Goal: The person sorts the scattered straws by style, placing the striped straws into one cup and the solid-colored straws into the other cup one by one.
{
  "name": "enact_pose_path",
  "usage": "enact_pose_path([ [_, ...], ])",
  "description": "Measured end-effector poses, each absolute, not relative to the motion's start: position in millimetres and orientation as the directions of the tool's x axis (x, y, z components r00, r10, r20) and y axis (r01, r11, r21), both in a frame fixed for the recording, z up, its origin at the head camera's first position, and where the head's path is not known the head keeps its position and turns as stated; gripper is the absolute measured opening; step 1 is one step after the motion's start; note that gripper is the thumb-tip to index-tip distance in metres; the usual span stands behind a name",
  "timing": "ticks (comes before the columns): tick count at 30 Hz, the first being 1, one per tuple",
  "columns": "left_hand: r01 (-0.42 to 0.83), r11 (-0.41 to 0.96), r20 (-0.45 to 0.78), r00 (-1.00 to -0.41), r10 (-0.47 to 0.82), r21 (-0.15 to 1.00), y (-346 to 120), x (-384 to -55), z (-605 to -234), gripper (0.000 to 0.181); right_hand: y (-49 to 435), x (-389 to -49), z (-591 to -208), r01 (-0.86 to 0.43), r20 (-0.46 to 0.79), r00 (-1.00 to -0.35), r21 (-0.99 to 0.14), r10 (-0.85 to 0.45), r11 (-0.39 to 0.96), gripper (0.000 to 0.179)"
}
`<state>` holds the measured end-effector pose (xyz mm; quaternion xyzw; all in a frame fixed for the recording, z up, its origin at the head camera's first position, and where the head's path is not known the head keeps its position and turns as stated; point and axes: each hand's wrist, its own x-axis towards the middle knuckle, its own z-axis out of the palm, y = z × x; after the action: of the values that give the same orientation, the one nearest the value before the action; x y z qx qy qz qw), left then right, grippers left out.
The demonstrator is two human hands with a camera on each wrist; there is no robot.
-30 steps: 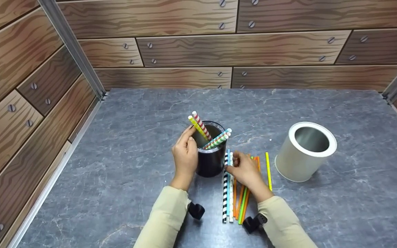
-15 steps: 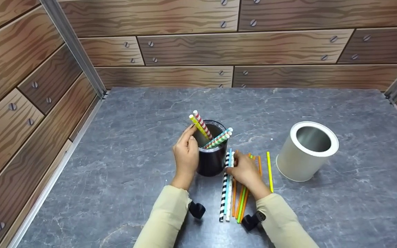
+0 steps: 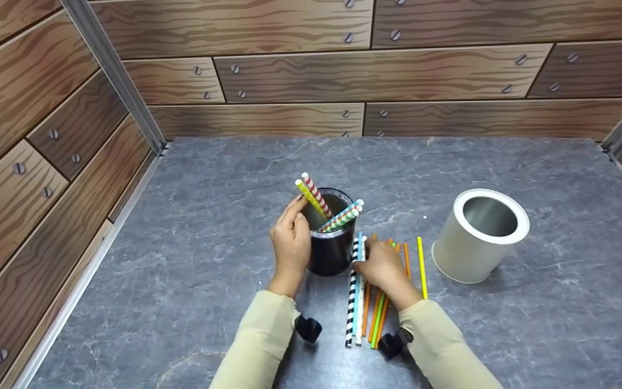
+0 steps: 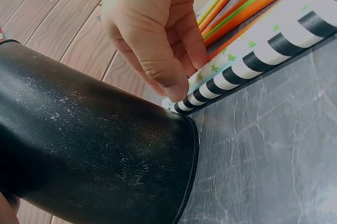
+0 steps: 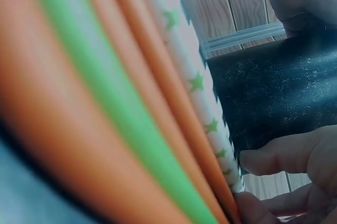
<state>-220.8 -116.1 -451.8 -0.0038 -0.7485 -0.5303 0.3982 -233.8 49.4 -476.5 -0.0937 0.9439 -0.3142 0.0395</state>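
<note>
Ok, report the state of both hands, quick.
Left hand: closed around the black can.
Right hand: pinching the patterned straws beside that can, near their far ends.

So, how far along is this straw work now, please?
Looks done: some patterned straws lean inside the black can, which the left hand holds. In hand: the right hand pinches striped and starred straws beside that can. Probably left: placing these, perhaps also the plain orange, green and yellow straws lying on the table; nothing shows inside the pale can.
</note>
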Motion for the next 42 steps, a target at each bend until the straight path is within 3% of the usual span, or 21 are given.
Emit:
enact_pose_path([
  [8, 0.425, 0.450, 0.605, -0.681, -0.412, 0.785, -116.0, -221.5, -451.1, 0.032, 47.8, -230.7, -473.4, -0.161, -0.011, -0.978, -0.606, -0.210, 0.779, 0.030],
  [12, 0.425, 0.455, 0.609, -0.678, -0.412, 0.782, -116.5, -221.8, -451.1, 0.032, 48.2, -230.7, -473.1, -0.121, -0.034, -0.981, -0.653, -0.189, 0.748, 0.038],
  [19, 0.422, 0.441, 0.597, -0.685, -0.417, 0.792, -114.9, -221.1, -452.4, 0.032, 49.9, -233.6, -476.9, -0.060, -0.059, -0.986, -0.742, -0.155, 0.667, 0.022],
  [25, 0.422, 0.433, 0.591, -0.694, -0.411, 0.796, -113.8, -221.0, -451.4, 0.032, 50.1, -234.9, -479.0, -0.029, -0.078, -0.988, -0.763, -0.137, 0.646, 0.037],
  [31, 0.433, 0.434, 0.602, -0.684, -0.413, 0.790, -115.8, -221.1, -450.5, 0.032, 49.7, -237.5, -481.2, -0.024, -0.085, -0.985, -0.789, -0.149, 0.614, 0.040],
  [42, 0.421, 0.406, 0.576, -0.694, -0.431, 0.811, -115.0, -221.1, -451.3, 0.032, 50.8, -236.4, -488.9, 0.111, -0.148, -0.984, -0.944, -0.096, 0.312, 0.041],
])
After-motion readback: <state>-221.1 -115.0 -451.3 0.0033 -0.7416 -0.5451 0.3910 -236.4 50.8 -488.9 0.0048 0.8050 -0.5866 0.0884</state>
